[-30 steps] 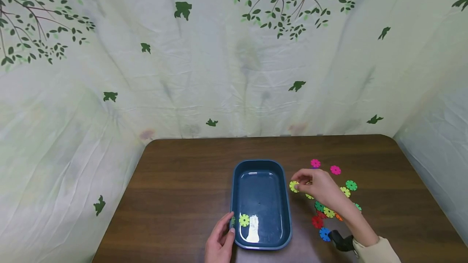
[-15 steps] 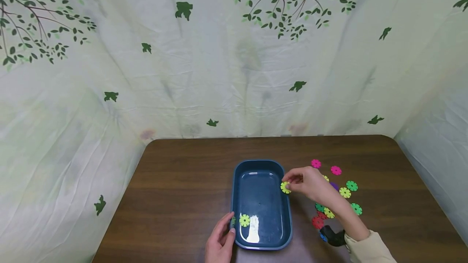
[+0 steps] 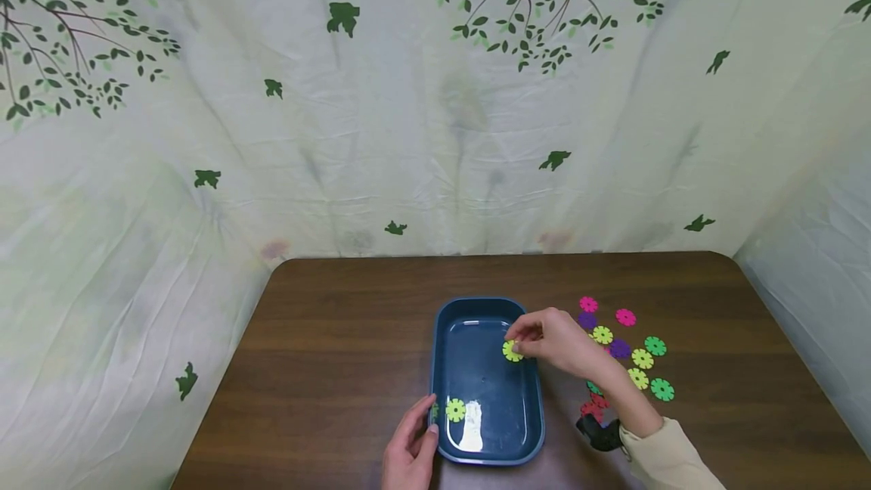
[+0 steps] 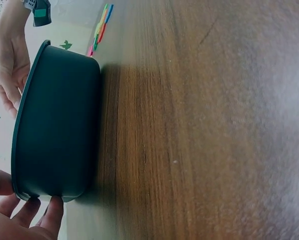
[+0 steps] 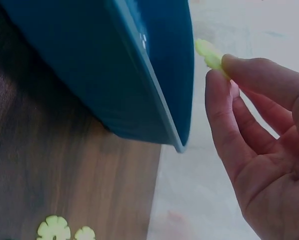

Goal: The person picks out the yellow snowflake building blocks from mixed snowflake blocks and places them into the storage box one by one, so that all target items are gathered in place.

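Right hand's grip: the right hand [image 3: 553, 339] pinches a yellow-green notched flower disc [image 3: 512, 351] by its edge, thumb against forefinger; from where I stand it is over the right-hand part of the tray.
Left hand's grip: the left hand [image 3: 408, 448] holds the blue rectangular tray [image 3: 485, 373] at its near-left side, nearer the person than the pinch.
Carrying it well: I'd keep the pinch light, bring the disc well inside the rim, lower it near the floor and part thumb and forefinger together so it drops flat; the left hand should just steady.
Disc's lie: round, so no long axis in its face; its free edge points leftward from the pinch, over the tray. The exact tilt I can't tell.
Tray's lie: open side up, long axis running away from the person.
Around the pinch: one loose yellow disc [image 3: 455, 410] lies in the tray, nearer and to the left; pink, purple, green, yellow and red flower discs [image 3: 620, 348] scatter to the right on the brown table [image 3: 354, 361].
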A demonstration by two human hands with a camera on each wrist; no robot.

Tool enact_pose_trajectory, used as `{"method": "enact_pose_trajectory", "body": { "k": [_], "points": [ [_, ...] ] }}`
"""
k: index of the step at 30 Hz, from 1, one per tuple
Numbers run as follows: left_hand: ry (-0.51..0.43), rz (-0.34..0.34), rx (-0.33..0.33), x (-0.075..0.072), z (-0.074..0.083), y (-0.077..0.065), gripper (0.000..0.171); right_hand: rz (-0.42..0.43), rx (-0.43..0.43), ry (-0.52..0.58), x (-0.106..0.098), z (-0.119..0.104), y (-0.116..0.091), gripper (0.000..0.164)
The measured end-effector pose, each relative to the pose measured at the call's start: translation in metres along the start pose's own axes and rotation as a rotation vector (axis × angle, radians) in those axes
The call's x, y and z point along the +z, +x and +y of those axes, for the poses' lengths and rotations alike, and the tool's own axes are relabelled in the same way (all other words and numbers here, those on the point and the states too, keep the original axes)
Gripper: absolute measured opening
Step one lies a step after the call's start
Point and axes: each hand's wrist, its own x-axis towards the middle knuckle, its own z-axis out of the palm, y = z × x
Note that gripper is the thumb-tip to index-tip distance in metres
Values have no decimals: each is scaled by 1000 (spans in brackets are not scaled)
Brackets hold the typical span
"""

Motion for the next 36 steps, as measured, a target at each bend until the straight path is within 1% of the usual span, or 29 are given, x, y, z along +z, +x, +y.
{"method": "enact_pose_trajectory", "body": {
  "k": [7,13,17,24,32,36],
  "points": [
    [-1,15,5,1,0,0,42,-52,-4,-5,6,-3,12,12],
    [-6,18,-1,2,-1,0,41,-117,-36,-15,10,-8,22,14],
    [-4,14,-5,2,-1,0,41,-157,-26,-20,15,-9,27,14],
    [-4,5,-8,0,-2,1,42,-184,-30,-35,25,-11,37,12],
    [13,1,-5,0,-2,1,42,-235,-52,-25,35,-12,48,12],
    [11,-2,-6,1,-2,0,42,-253,-72,-36,41,-11,52,13]
  ]
}}
